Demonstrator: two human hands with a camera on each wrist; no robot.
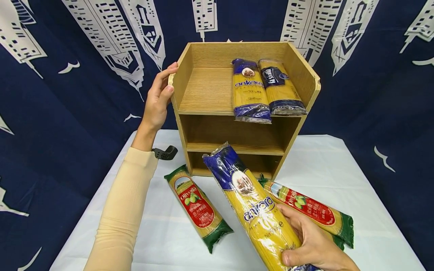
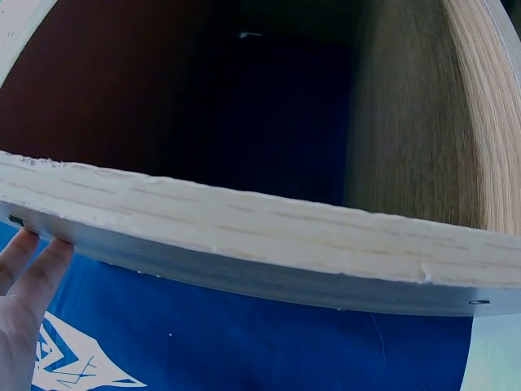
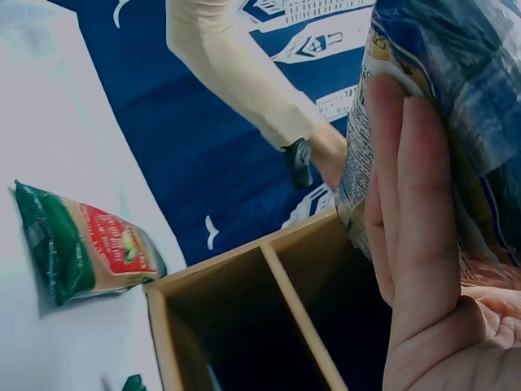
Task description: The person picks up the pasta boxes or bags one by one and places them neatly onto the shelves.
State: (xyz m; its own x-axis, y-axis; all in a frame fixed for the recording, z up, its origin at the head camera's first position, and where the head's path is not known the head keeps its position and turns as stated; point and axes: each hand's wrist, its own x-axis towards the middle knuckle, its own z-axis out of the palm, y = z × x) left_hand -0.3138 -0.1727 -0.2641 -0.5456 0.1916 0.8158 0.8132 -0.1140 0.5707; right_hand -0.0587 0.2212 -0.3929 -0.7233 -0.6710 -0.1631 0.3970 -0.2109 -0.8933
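Observation:
My right hand (image 1: 313, 241) grips a yellow-and-blue Ankara spaghetti pack (image 1: 261, 210) near its lower end, thumb across the front. Tilted with its blue top toward the shelf, the pack overlaps the lowest compartments in the head view. From the right wrist, fingers (image 3: 427, 187) lie along the pack's back. My left hand (image 1: 158, 96) holds the upper left side panel of the wooden shelf (image 1: 210, 88), thumb at the front edge. Two fingertips (image 2: 53, 257) touch that panel in the left wrist view. On the top shelf, another Ankara pack (image 1: 251, 90) lies beside a La Sicilia pack (image 1: 279, 84).
A green-ended Olivoila spaghetti pack (image 1: 198, 209) lies on the white tabletop (image 1: 162, 241) left of the held pack. To the right, another Olivoila pack (image 1: 312, 209) lies over a further green-ended one, partly behind my right hand. A dark blue printed cloth (image 1: 383, 113) hangs behind.

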